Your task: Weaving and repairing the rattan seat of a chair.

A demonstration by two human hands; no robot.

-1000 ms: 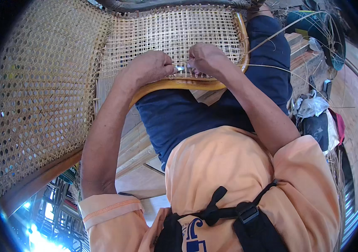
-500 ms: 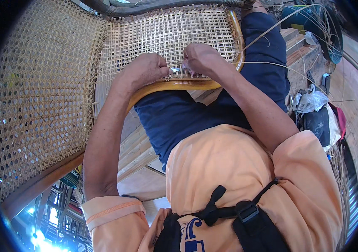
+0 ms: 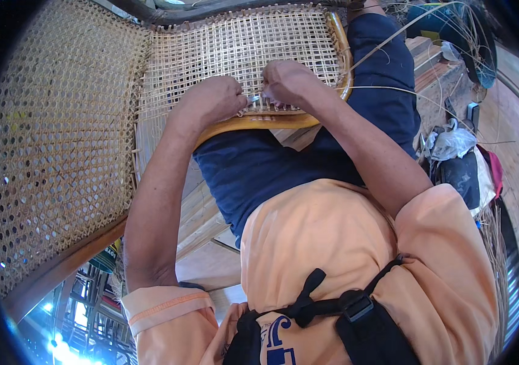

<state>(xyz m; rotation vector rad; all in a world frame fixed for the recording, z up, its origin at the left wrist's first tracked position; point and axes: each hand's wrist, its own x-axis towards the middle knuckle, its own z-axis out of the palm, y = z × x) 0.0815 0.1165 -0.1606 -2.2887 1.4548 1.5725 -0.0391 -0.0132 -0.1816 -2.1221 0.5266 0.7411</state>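
Note:
A chair with a woven cane seat (image 3: pixel 235 48) lies in front of me, its rounded wooden front rail (image 3: pixel 253 123) against my lap. My left hand (image 3: pixel 211 100) rests fist-like on the weave near the rail and pinches a small metal tool (image 3: pixel 252 98). My right hand (image 3: pixel 290 82) is closed beside it, fingers pressed into the cane strands at the seat's front edge. A long loose cane strand (image 3: pixel 393 91) trails from my right hand off to the right. What the right fingers pinch is hidden.
The chair's cane back (image 3: pixel 52 152) with hexagonal weave fills the left side. At right are wooden planks (image 3: pixel 429 61), a dark round basin (image 3: pixel 460 30), a plastic bag (image 3: pixel 451 143) and dark bags on the floor. Metal frames (image 3: pixel 83 304) show lower left.
Both hands stay at the seat's front edge with small shifts; the view has shifted slightly. The loose strand at right has swung a little.

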